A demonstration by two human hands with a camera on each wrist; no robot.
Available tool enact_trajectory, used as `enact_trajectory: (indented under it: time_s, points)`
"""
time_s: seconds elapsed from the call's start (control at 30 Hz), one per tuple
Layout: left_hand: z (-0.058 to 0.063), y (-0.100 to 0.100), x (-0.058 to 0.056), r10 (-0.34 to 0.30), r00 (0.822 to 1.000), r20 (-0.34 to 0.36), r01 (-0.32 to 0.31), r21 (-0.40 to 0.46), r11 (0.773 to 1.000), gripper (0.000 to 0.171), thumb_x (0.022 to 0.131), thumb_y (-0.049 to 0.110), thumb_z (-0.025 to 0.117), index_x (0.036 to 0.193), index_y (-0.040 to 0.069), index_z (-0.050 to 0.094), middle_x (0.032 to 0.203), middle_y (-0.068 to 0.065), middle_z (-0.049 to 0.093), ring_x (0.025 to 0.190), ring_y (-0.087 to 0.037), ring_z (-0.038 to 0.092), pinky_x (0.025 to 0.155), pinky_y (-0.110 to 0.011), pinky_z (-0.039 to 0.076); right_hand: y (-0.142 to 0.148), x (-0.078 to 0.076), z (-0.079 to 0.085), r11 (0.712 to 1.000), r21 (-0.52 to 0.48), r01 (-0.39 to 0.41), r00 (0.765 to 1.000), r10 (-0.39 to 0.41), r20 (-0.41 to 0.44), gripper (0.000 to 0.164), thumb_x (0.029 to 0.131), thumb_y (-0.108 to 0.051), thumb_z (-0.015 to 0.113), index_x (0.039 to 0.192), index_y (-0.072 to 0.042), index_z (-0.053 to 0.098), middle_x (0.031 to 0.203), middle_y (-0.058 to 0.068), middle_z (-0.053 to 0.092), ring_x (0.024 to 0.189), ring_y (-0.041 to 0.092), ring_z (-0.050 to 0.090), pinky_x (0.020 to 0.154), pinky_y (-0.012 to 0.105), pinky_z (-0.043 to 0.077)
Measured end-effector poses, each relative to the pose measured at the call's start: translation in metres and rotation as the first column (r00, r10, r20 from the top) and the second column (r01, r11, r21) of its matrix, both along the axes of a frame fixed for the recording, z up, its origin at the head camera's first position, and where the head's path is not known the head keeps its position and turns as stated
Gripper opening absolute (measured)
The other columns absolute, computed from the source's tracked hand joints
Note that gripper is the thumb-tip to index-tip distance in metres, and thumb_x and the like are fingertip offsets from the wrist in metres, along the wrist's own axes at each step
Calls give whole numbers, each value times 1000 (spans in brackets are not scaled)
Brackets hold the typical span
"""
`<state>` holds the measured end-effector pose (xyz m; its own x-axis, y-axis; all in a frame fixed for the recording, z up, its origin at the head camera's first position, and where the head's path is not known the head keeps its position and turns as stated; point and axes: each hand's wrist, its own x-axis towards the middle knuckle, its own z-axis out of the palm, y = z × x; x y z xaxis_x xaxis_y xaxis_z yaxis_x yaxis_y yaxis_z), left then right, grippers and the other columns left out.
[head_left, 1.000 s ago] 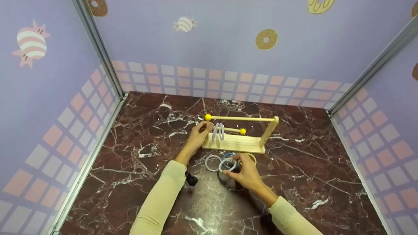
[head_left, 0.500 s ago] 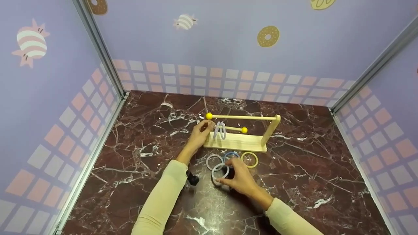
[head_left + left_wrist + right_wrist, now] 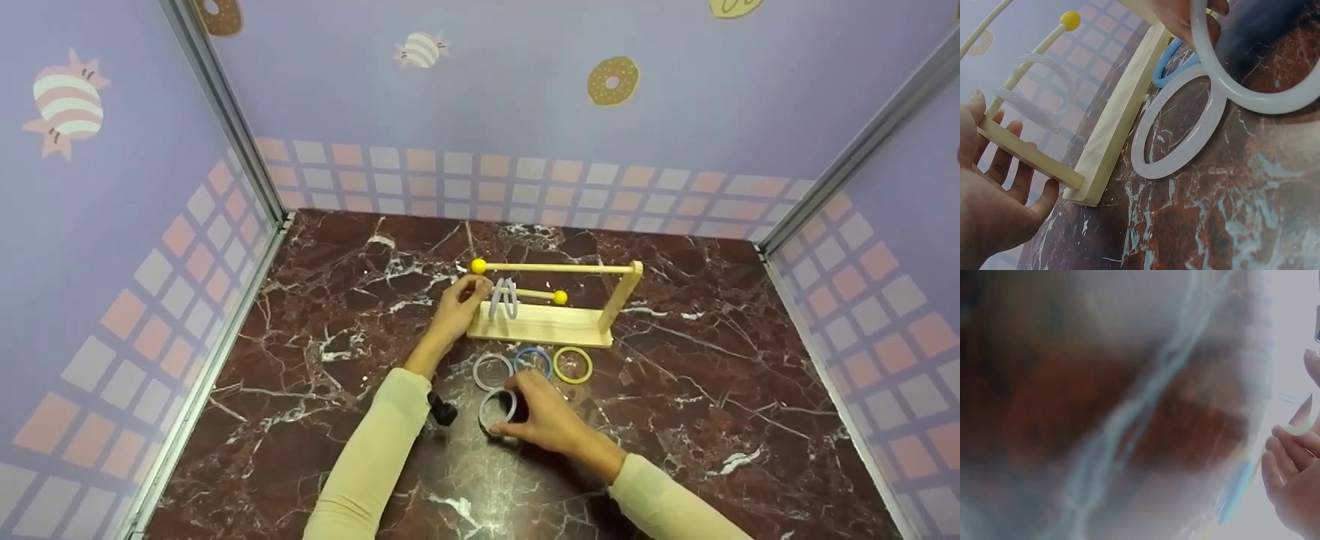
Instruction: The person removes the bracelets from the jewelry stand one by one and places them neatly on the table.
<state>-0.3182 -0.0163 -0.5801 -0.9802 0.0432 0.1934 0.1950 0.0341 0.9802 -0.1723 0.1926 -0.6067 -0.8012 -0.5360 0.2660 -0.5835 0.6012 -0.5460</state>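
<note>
My left hand (image 3: 455, 309) grips the short upright (image 3: 1027, 154) at the left end of a wooden stand (image 3: 547, 324). Two pale purple rings (image 3: 514, 301) hang on the stand's lower rod, close to that hand. With thumb and fingertips, my right hand (image 3: 551, 414) pinches a pale whitish ring (image 3: 1264, 104), tilted, in front of the stand. A pale pinkish ring (image 3: 1154, 170) lies flat on the table, with a blue ring (image 3: 532, 349) and a yellow ring (image 3: 556, 365) to its right. The right fingers partly cover the blue ring. Only part of the held ring shows in the right wrist view.
The stand's longer upper rod (image 3: 559, 268) runs left from a tall post (image 3: 622, 298) and ends in a yellow ball (image 3: 478, 266). Another yellow ball (image 3: 560, 297) tips the lower rod. Patterned walls (image 3: 510, 97) enclose the dark marbled table (image 3: 315, 450) at the back and both sides.
My right hand has drawn the whitish ring left and nearer to me, away from the blue ring, and the yellow ring has come into full view. My left hand stays on the stand.
</note>
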Motion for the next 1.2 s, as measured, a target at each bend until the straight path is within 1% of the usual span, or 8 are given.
enact_trajectory:
  time_s: [0.13, 0.27, 0.43, 0.6, 0.8, 0.93, 1.03, 1.2]
  points:
    - [1, 0, -1, -27, 1000, 13, 27, -14, 1000, 25, 106, 29, 68, 118, 8, 73, 110, -2, 70, 101, -15, 61, 92, -29, 46, 1, -2, 3, 999, 39, -1, 1000, 1, -3, 72, 80, -47, 93, 130, -5, 62, 123, 6, 62, 113, 20, 57, 99, 42, 51]
    - [-1, 1, -1, -40, 999, 25, 40, -29, 999, 27, 106, 31, 68, 120, 9, 73, 110, -3, 70, 102, -15, 61, 93, -31, 46, 3, 0, 3, 997, 76, -6, 1000, 6, 4, 76, 82, -49, 91, 135, -4, 61, 128, 8, 62, 117, 22, 58, 103, 43, 51]
    - [0, 1, 0, -17, 1000, 12, 18, -25, 1000, 27, 105, 31, 70, 118, 8, 74, 108, -2, 69, 101, -16, 60, 92, -31, 45, 4, 0, 6, 993, 120, -12, 1000, 11, 6, 75, 83, -52, 89, 134, -6, 61, 127, 9, 62, 116, 23, 60, 103, 45, 52]
    - [3, 1, -1, -17, 1000, 12, 17, -6, 1000, 25, 105, 32, 70, 115, 9, 73, 105, -1, 67, 98, -16, 59, 90, -31, 45, 3, -2, 9, 989, 150, -14, 1000, 10, 26, 75, 83, -54, 88, 135, -5, 61, 130, 10, 62, 120, 25, 60, 106, 46, 50]
    - [-1, 0, 0, -12, 999, 38, 14, -27, 1000, 28, 105, 35, 69, 119, 11, 73, 111, -3, 70, 104, -17, 62, 92, -31, 47, 2, -3, 12, 983, 179, -42, 999, 36, 39, 77, 84, -54, 87, 137, -4, 62, 132, 11, 62, 123, 27, 59, 107, 46, 49]
    - [-3, 0, 2, -11, 999, 33, 12, -25, 1000, 31, 106, 29, 68, 123, 4, 72, 115, -9, 71, 105, -19, 62, 92, -31, 47, 0, -3, 10, 976, 211, -59, 998, 56, 21, 77, 84, -55, 87, 136, -4, 62, 129, 10, 61, 121, 26, 58, 105, 45, 51]
    - [-4, -1, 3, -16, 999, 28, 17, -19, 1000, 31, 106, 27, 67, 125, 2, 71, 117, -10, 71, 106, -20, 62, 91, -32, 47, 0, -3, 8, 973, 221, -65, 998, 66, 3, 76, 84, -55, 87, 135, -5, 62, 127, 9, 60, 119, 26, 58, 104, 46, 51]
    - [-3, -4, 0, -29, 999, 17, 29, -18, 999, 29, 106, 27, 67, 125, 5, 71, 117, -8, 71, 108, -19, 63, 94, -32, 48, -1, -6, 10, 970, 234, -66, 996, 79, -45, 74, 82, -56, 88, 130, -5, 65, 122, 6, 60, 114, 24, 59, 99, 45, 53]
